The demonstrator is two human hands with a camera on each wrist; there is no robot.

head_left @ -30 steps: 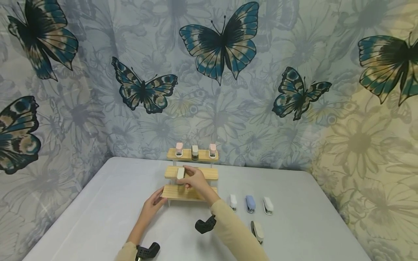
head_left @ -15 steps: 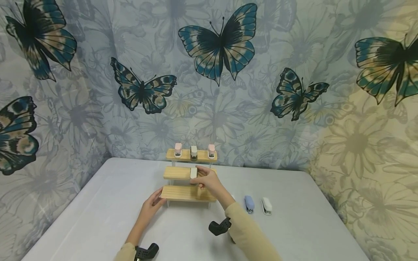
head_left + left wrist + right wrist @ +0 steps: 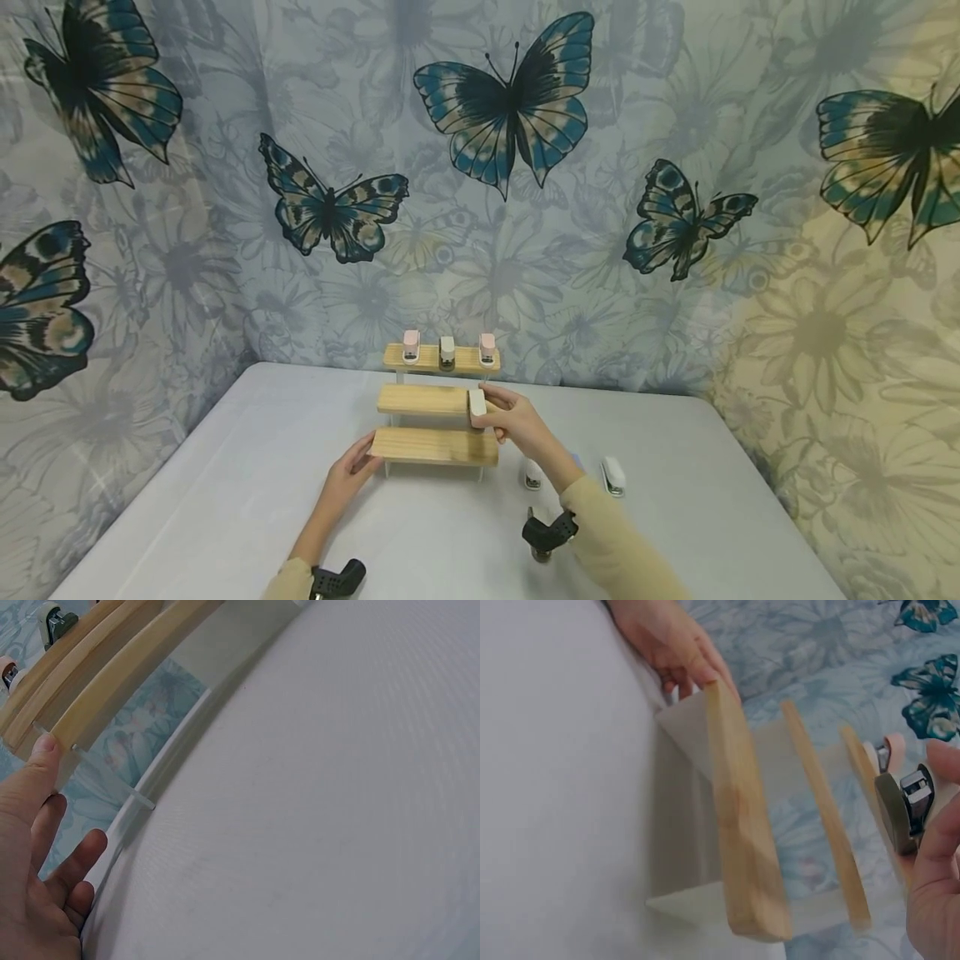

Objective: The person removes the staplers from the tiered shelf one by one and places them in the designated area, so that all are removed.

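Note:
My right hand (image 3: pixel 521 425) pinches a cream-topped stapler (image 3: pixel 477 408) between thumb and fingers, at the right end of the middle tier of a wooden three-tier display stand (image 3: pixel 427 447). The right wrist view shows the dark green base of this stapler (image 3: pixel 896 814) and its metal front. Whether its base touches the tier cannot be told. At the lowest tier's left end, my left hand (image 3: pixel 348 475) holds the board. In the left wrist view its thumb (image 3: pixel 45 746) lies on the board's edge, with the other fingers loosely bent below.
On the top tier stand a pink stapler (image 3: pixel 411 346), a cream and green stapler (image 3: pixel 447 354) and another pink stapler (image 3: pixel 487 350). Right of the stand, white staplers (image 3: pixel 613 477) lie on the white table (image 3: pixel 225 500). My right arm partly hides a blue one (image 3: pixel 576 459) and another nearer one (image 3: pixel 540 552).
My right hand has carried the stapler rightward along the middle tier, from left of its centre to its right end. The left hand has stayed on the lowest tier.

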